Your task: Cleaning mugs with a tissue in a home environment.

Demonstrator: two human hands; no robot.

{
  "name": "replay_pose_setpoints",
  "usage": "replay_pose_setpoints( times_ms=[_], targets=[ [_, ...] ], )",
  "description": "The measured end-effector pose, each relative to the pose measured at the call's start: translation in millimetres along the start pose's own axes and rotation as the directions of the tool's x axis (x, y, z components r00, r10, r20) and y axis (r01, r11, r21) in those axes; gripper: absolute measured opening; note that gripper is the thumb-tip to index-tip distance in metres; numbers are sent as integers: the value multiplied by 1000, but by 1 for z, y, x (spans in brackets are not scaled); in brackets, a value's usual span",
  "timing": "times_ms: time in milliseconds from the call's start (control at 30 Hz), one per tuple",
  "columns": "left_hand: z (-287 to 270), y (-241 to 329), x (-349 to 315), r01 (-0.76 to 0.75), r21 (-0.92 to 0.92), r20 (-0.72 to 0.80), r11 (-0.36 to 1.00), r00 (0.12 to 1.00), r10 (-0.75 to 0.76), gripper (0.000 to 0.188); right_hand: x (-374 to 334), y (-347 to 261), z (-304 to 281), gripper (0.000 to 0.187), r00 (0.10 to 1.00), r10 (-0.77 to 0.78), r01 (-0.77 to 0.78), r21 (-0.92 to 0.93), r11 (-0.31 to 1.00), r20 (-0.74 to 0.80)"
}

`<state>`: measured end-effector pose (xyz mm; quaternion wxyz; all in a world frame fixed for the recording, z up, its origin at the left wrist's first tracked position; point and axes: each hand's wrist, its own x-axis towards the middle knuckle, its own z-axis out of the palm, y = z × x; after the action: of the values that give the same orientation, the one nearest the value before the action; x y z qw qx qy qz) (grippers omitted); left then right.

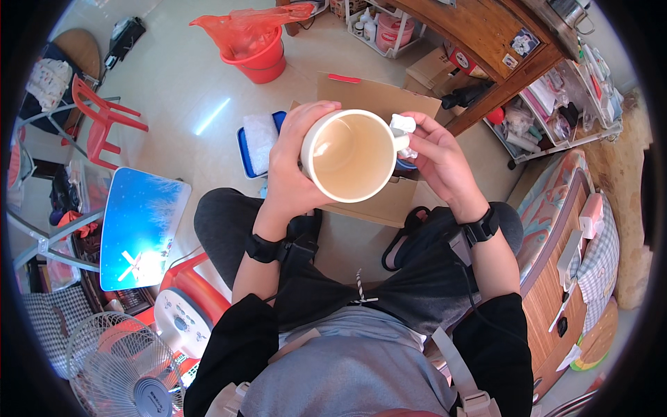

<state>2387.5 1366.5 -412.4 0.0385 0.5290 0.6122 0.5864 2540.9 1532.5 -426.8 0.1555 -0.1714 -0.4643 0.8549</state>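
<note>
A cream-coloured mug point(351, 156) is held up over the floor, its open mouth turned toward me and its inside looking bare. My left hand point(288, 163) wraps around the mug's left side. On the other side, my right hand point(438, 156) pinches a crumpled white tissue point(402, 125) against the mug's handle, which is partly hidden by fingers and tissue. Below the mug sits an open cardboard box point(372, 208), mostly covered by the mug and my hands. A blue tray point(249, 154) with a clear-white plastic packet point(261, 142) lies left of my left hand.
A red bucket point(260, 68) with a red plastic bag stands ahead. Red plastic chair point(104, 121), blue-topped folding table point(139, 226) and fan point(125, 361) are at left. A wooden desk point(479, 35), a storage rack point(556, 132) and a wood-topped surface point(556, 278) line the right.
</note>
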Motion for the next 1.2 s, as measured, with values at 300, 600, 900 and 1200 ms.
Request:
replay_pose_setpoints(
  times_ms=[300, 600, 900, 1200],
  targets=[
    [-1, 2, 0, 85, 20, 11, 996, 996, -86, 83, 1, 1, 2, 28, 999, 19, -20, -26, 999, -41],
    [0, -4, -2, 214, -17, 12, 977, 977, -214, 86, 3, 1, 2, 27, 998, 51, -50, 23, 998, -30],
    [-1, -2, 0, 220, 62, 117, 974, 967, -226, 80, 1, -4, 3, 29, 982, -138, 118, -151, 981, -130],
    [15, 3, 0, 31, 353, 182, 935, 978, -101, 74, -14, -6, 16, 24, 990, 132, -134, 34, 990, 50]
  ],
)
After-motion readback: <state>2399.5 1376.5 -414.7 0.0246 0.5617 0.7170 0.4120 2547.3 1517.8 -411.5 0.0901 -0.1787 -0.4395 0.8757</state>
